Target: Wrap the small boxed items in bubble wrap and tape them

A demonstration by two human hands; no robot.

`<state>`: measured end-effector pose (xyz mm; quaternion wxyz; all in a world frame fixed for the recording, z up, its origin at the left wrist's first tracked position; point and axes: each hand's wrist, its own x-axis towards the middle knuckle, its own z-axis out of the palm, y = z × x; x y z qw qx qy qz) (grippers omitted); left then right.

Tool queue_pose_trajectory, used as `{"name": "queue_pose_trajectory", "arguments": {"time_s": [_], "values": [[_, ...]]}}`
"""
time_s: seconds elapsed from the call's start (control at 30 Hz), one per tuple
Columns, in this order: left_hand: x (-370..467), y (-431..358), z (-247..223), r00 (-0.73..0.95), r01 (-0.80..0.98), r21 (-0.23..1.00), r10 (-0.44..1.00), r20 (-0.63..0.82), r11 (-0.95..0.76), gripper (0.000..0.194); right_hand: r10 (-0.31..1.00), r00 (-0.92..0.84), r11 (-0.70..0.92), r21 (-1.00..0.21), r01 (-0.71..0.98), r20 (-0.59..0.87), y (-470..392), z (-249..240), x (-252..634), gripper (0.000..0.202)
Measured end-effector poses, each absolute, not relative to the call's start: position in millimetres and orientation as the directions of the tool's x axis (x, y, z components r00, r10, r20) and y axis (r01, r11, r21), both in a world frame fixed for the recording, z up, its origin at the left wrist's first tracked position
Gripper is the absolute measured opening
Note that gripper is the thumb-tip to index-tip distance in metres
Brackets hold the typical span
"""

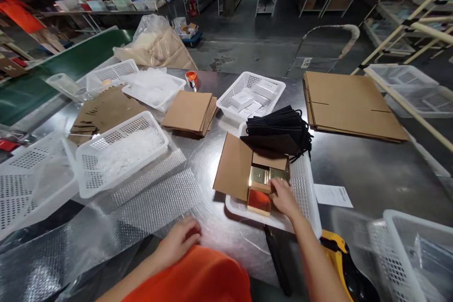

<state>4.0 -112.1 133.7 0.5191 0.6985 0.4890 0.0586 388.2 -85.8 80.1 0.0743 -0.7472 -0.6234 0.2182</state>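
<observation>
An open cardboard box (233, 163) rests on a white basket (304, 184), its left flap spread out. Shiny gold boxes (259, 175) lie inside it, and one with a reddish, reflective top (259, 201) sits at the near side. My right hand (282, 196) reaches over these boxes with its fingers bent at their edge; what the fingertips grip, if anything, is hidden. My left hand (180, 240) is near the table's front edge by my orange shirt, its fingers curled, and whether it holds something does not show. Black bags with cords (279, 130) are piled behind the box.
Flat cardboard stacks (189, 111) (354, 104), a basket of small white packets (251, 96), a basket of clear filling (122, 153) and bubble wrap (159, 198) surround the work. A yellow-black tape dispenser (336, 250) and a paper sheet (332, 195) are at right.
</observation>
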Motion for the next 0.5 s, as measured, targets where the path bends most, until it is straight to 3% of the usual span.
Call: {"name": "queue_pose_trajectory", "arguments": {"time_s": [0.1,0.23,0.5], "values": [[3,-113,134,0.516,0.62,0.785,0.747,-0.42,0.014,0.01,0.936,0.11,-0.265,-0.465,0.845,-0.334,-91,97,390,0.03],[1,-114,134,0.511,0.617,0.786,0.743,-0.432,0.033,0.01,0.904,0.09,-0.3,-0.47,0.83,-0.419,-109,122,386,0.018],[7,-115,131,0.538,0.617,0.787,0.725,-0.429,0.008,0.012,0.881,0.054,-0.292,-0.449,0.844,-0.47,-107,113,381,0.031]]}}
